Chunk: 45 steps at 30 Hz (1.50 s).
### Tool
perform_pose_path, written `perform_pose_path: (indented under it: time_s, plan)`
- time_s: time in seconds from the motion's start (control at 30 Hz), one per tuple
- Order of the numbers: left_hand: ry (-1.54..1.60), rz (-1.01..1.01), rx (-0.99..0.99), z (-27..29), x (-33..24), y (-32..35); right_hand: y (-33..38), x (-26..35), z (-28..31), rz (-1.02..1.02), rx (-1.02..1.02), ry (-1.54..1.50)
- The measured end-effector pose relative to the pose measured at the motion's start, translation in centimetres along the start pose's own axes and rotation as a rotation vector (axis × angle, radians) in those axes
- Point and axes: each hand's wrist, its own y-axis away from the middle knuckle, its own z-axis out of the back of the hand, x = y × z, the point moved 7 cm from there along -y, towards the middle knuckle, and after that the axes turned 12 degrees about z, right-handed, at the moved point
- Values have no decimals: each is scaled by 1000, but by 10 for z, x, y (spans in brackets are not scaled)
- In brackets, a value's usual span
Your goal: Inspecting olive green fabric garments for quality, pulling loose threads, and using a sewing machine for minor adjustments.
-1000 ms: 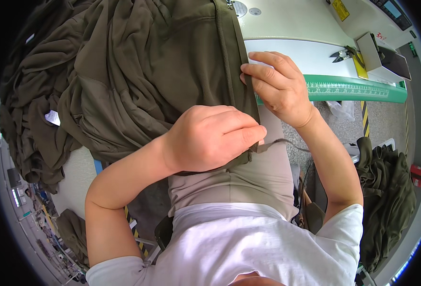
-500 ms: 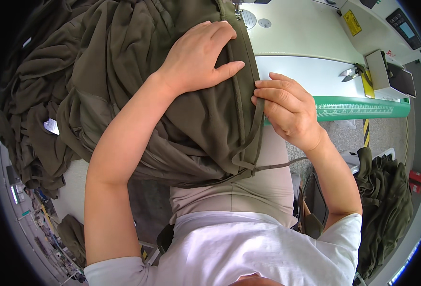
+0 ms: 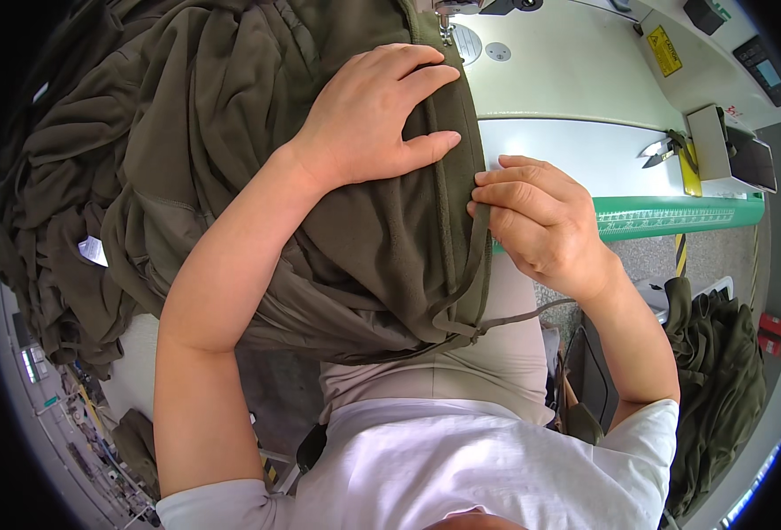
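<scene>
A large olive-green fleece garment (image 3: 223,132) is bunched over the worktable and my lap, its straight hemmed edge running toward the sewing machine's presser foot (image 3: 446,31). My left hand (image 3: 377,115) lies palm down on the cloth beside that edge, fingers spread, just nearer to me than the foot. At the garment's right border, my right hand (image 3: 541,212) pinches a narrow olive strip (image 3: 479,256) between thumb and fingers. The strip hangs down along the edge, loops near my lap, and a thin end trails right under my forearm.
The machine bed (image 3: 576,79) lies at the far right, with a green ruler edge (image 3: 673,216) along the table front. Snips (image 3: 660,152) sit by a small open box (image 3: 717,141). More olive garments (image 3: 713,380) hang at the lower right. A control panel (image 3: 762,71) is at the upper right.
The whole view has shifted slightly, so the table and machine sit lower in the picture and more of the machine head shows. Both hands keep nearly the same places on the cloth.
</scene>
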Motion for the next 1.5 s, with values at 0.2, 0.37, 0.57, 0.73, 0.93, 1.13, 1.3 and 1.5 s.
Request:
perform_pose_path:
  time_s: [0.2,0.37,0.57,0.73,0.93,1.13,1.3,1.5]
  plan:
    - [20,7,-3,-2,5,-2,-4,-3,0,6,43,-14]
    - [31,-5,8,-3,10,-6,-8,-12,-1,-31,64,0]
    - [53,-22,-14,-2,14,-8,-10,-19,-4,-48,96,0]
    - [76,-83,-17,-3,19,-13,-11,-25,-7,-80,120,-9]
    - [88,-107,-40,-4,30,-21,-17,-33,-9,-76,100,18]
    - [70,-148,49,-5,31,-25,-21,-17,1,-90,86,128]
    - [220,-252,-31,7,10,-21,1,-5,-4,-92,0,113]
    - [189,-430,215,19,-45,-5,3,-4,-2,-13,-58,104]
